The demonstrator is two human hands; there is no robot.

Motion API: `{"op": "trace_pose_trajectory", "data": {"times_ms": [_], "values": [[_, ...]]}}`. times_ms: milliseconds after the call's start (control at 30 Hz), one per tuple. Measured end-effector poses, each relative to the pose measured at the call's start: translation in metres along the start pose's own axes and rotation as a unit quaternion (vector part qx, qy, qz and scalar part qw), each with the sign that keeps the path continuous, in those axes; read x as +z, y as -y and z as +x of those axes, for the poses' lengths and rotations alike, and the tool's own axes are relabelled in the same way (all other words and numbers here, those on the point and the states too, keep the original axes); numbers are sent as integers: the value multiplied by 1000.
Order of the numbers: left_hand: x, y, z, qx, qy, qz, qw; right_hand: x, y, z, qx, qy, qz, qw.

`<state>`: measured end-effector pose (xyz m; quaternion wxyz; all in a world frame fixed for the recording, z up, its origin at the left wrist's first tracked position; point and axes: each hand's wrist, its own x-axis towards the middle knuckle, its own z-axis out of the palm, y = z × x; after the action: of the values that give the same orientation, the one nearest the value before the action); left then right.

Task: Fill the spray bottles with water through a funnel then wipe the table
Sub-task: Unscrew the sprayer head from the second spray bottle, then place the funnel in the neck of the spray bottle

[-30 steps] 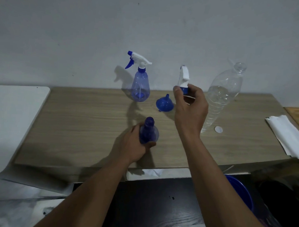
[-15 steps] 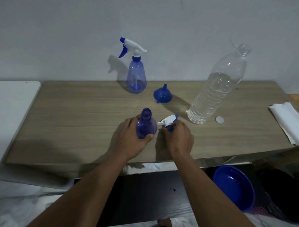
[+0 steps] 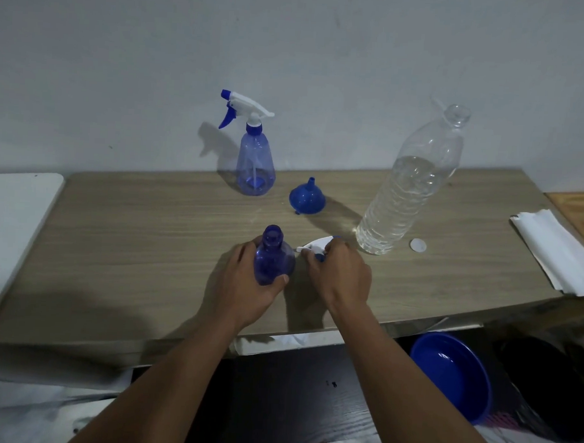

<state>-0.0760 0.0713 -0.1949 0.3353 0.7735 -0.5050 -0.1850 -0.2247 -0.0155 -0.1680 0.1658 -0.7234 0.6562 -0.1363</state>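
Observation:
My left hand [image 3: 247,283] grips an open blue spray bottle [image 3: 273,259] standing near the front middle of the wooden table [image 3: 132,248]; its neck has no cap. Right beside it, my right hand [image 3: 340,273] holds the white and blue spray head [image 3: 316,246] low on the table top. A second spray bottle [image 3: 254,162] with its head on stands at the back. A blue funnel [image 3: 306,198] lies mouth down behind my hands. To the right stands a large clear water bottle [image 3: 409,189], uncapped and about two thirds full.
A small white cap [image 3: 418,245] lies by the water bottle's base. Folded white cloth or paper [image 3: 557,249] rests at the table's right end. A blue basin [image 3: 451,375] sits below the front edge on the right. A white surface [image 3: 13,216] adjoins the table's left end.
My right hand has brought the removed spray head from up in the air down to the table beside the open bottle. My left hand keeps hold of the bottle.

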Motion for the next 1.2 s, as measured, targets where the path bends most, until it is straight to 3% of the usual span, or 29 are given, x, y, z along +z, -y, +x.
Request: {"op": "trace_pose_trajectory", "data": {"times_ms": [167,267,633,733,900,1200], "values": [[6,2,-1,-3,-11,-32,999,-17,17,27,-39,-49,51,997],[10,4,-2,4,-27,-35,999,-10,23,58,-41,-8,89,995],[13,6,4,3,-34,-60,998,36,22,135,-3,115,57,992],[11,5,3,-5,-32,-71,997,27,27,135,-15,106,25,994],[10,6,3,-7,-26,-53,998,24,24,136,1,108,82,991],[6,7,7,-8,-26,-39,999,17,19,132,-21,117,83,989]]}}
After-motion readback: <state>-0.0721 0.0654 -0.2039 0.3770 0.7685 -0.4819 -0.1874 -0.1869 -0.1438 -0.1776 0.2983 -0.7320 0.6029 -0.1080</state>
